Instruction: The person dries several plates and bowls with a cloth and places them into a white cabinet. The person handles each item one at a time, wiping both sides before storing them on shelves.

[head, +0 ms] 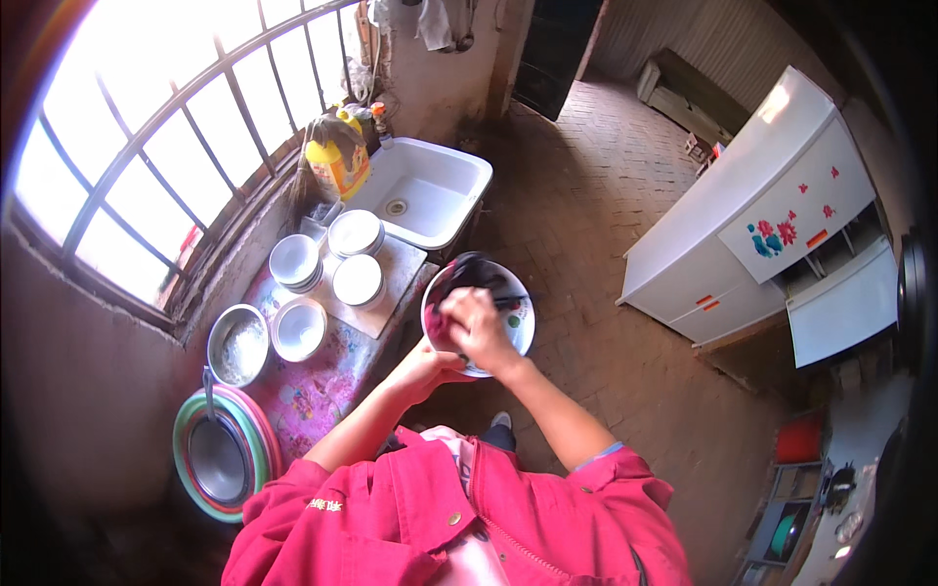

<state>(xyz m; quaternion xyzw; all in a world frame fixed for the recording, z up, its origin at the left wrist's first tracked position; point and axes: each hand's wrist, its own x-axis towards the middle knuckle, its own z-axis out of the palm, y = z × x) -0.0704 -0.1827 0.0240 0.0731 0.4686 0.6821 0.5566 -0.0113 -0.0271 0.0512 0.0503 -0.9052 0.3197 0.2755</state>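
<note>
My left hand (432, 368) grips the lower left rim of a white bowl (522, 322) with a printed pattern, held above the floor. Inside the bowl, my right hand (475, 322) presses a dark and red cloth (469, 275) against its inner side; the hand is slightly blurred. To the left, stacks of white bowls (357, 280) stand on a board (392, 286). A single-looking bowl (299, 329) and a metal bowl (239, 346) with pale contents sit on the pink floral table cover (322, 381).
A white sink (440, 187) lies beyond the board, beside a yellow jug (337, 165) and a faucet (379, 121). Nested basins (187, 454) lean at the table's left. A white cabinet (703, 242) stands on the brick floor at right; a barred window (183, 110) is at upper left.
</note>
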